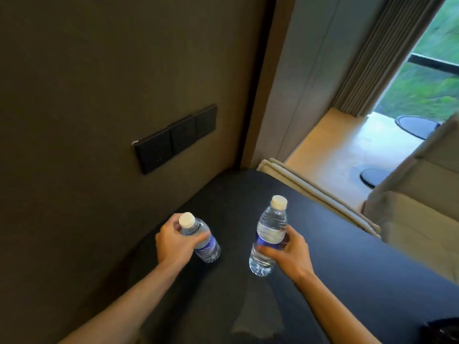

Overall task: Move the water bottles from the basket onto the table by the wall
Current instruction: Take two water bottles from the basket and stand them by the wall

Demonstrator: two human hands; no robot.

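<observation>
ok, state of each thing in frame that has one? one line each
left hand: closed around the left clear plastic water bottle
right hand: closed around the right clear plastic water bottle
left clear plastic water bottle: white cap on, upright, base at the dark table top, held
right clear plastic water bottle: white cap on, tilted, held; contact with table unclear
dark table top: against the wall
grey curtain: drawn aside

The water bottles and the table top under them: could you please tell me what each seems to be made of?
Left water bottle and right water bottle: clear, glossy thin plastic, ribbed and see-through, with matte white caps. Table: dark and matte, with almost no glare; the material itself is unclear.
</observation>
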